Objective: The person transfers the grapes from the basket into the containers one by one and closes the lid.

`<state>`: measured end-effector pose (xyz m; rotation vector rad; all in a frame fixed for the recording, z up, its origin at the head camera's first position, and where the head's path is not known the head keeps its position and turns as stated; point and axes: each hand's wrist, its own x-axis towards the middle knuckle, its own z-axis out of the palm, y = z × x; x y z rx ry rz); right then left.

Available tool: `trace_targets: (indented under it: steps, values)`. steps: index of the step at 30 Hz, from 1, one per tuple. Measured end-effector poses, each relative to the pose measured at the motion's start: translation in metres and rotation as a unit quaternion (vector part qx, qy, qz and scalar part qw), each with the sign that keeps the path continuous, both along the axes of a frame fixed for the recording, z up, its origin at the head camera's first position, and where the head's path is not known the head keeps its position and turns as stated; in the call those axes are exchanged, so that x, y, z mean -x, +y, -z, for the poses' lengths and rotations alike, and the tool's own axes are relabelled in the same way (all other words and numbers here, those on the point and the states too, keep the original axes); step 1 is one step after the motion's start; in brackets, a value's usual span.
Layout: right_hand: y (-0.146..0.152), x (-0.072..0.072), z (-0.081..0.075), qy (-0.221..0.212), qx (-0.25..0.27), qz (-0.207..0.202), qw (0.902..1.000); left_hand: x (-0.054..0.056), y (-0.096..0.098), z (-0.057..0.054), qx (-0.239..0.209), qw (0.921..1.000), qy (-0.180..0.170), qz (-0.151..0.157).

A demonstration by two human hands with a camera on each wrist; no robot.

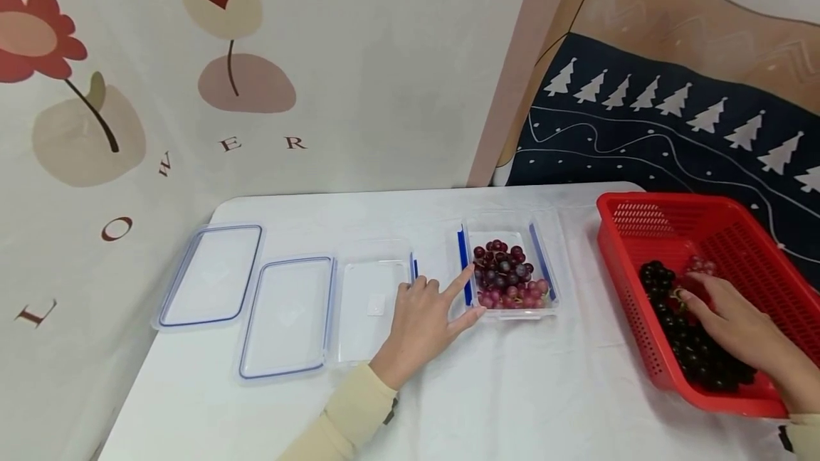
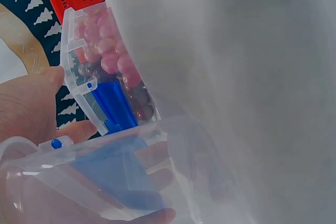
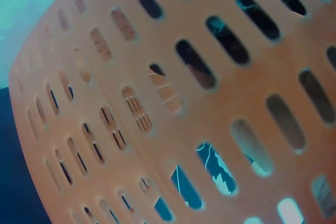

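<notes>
My left hand [image 1: 419, 322] reaches to a clear container [image 1: 512, 315] with blue clips, index finger and thumb extended to its near left edge. Inside lie dark red grapes [image 1: 502, 265] and pink grapes [image 1: 512, 295]. In the left wrist view, some fingers of this hand [image 2: 31, 103] show through the clear wall of another container [image 2: 199, 182]. Over at the right, my right hand [image 1: 737, 319] is inside a red basket [image 1: 615, 262], thumb and fingers pinching a grape bunch by its greenish stem [image 1: 677, 296]. Black grapes [image 1: 698, 354] lie below it; pink grapes [image 1: 701, 264] lie behind.
An empty clear container [image 1: 359, 326] stands left of the filled one, partly behind my left hand. Two blue-rimmed lids [image 1: 288, 319] lie further left on the white table [image 1: 512, 390]. Only the basket's slotted wall [image 3: 157, 87] fills most of the right wrist view.
</notes>
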<state>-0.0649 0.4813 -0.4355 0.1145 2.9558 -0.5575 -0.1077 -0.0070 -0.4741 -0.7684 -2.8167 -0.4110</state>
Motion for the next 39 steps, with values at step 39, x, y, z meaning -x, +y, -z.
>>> trace_targets:
  steps: [39]
  values:
    - [-0.003,-0.003,0.005,0.076,-0.039,0.017,0.9962,-0.002,0.000,-0.001,-0.002,1.0000,0.009,0.000]
